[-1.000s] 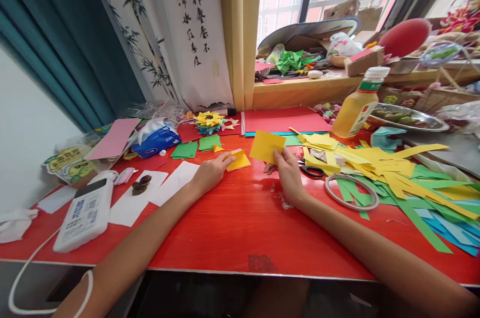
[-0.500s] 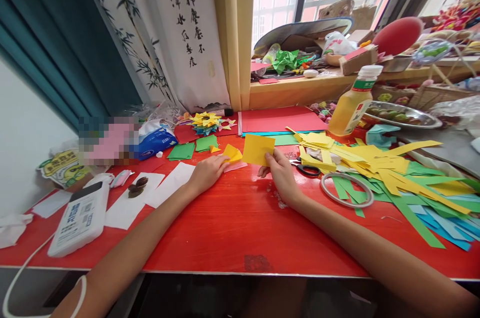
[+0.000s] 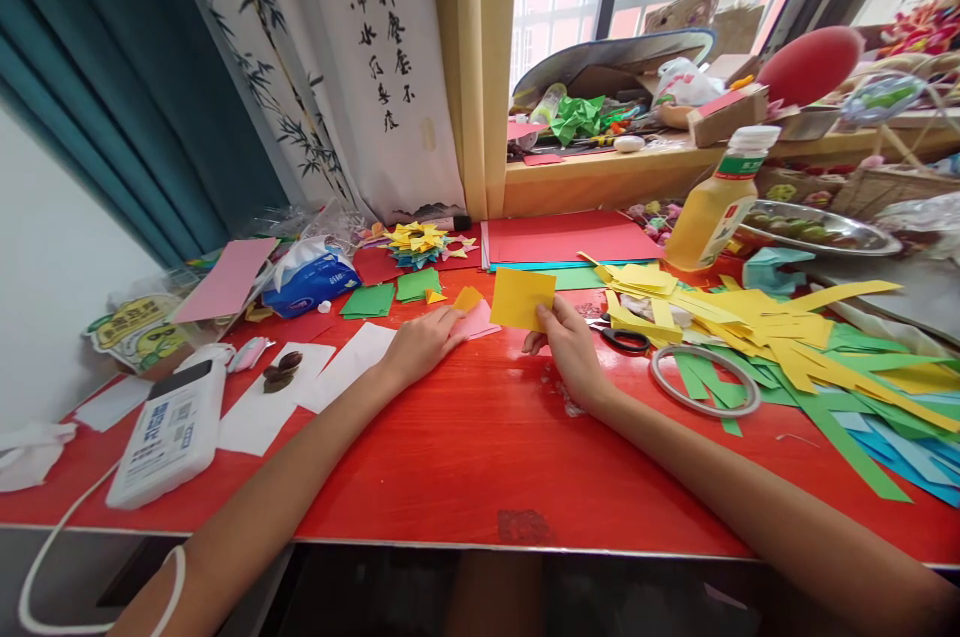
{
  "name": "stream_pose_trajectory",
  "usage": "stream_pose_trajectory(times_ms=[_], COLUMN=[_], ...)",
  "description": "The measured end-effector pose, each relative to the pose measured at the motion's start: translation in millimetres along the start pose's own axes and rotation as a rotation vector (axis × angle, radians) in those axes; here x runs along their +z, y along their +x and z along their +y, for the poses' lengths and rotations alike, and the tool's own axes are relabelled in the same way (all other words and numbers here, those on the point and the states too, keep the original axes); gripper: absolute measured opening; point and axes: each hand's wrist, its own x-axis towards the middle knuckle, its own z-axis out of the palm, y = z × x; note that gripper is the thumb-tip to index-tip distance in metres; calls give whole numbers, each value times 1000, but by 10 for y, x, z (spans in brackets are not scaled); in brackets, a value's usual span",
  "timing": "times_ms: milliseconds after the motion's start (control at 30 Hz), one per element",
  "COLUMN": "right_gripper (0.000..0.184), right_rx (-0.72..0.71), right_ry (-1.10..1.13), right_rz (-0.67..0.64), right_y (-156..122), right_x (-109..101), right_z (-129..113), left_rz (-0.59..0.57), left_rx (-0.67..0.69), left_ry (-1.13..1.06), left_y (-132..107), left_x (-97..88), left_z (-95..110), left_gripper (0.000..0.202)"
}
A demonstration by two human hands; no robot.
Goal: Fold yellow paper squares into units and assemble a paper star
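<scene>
My right hand (image 3: pixel 574 352) pinches a square of yellow paper (image 3: pixel 523 299) at its lower right corner, raised above the red table. My left hand (image 3: pixel 425 349) is low over the table, fingers together, at a smaller-looking yellow-orange paper piece (image 3: pixel 469 298). That piece is partly hidden behind the fingers. A pink paper piece (image 3: pixel 480 320) lies beside the left fingertips. Black-handled scissors (image 3: pixel 626 341) rest to the right of my right hand, partly under yellow strips. Green paper squares (image 3: pixel 367 301) and a small yellow scrap (image 3: pixel 434 296) lie behind my left hand.
Yellow paper strips (image 3: pixel 780 317) and green strips spread across the right, beside a roll of tape (image 3: pixel 705 382). A bottle of yellow liquid (image 3: pixel 712 207) stands behind them. A folded paper ring (image 3: pixel 416 242) sits near red sheets (image 3: pixel 570 239). At left lie nuts (image 3: pixel 281 373) and a white device (image 3: pixel 165 432).
My left fingers have tipped down and the yellow paper there shows less, while more of the pink piece shows. My right hand still holds the yellow square. The view has shifted slightly.
</scene>
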Motion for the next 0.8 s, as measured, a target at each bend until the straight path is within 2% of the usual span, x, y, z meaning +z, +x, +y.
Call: stream_pose_trajectory(times_ms=[267,467,567,633,700,800], right_gripper=[14,13,16,18,20,25], right_rx=[-2,-5,11,39,82,144], right_ry=[-56,-80,-88,-89,-69,8], right_rz=[-36,-43,-88,-130,-165,-218], right_y=[-17,-9,-6,-3,-2,-4], right_x=[5,11,21,30,40,52], right_z=[-7,-3,4,8,8,-6], left_rz=[-17,-17,2,64,175,326], left_rx=[25,46,97,140,140,121], left_ry=[29,-13,-57,-83,-115,-173], left_y=[11,-4,-10,-14,-24,-50], left_x=[-33,-42,-35,-54,-100,-183], left_z=[4,27,52,80,114,154], left_gripper=[29,34,32,31,33,43])
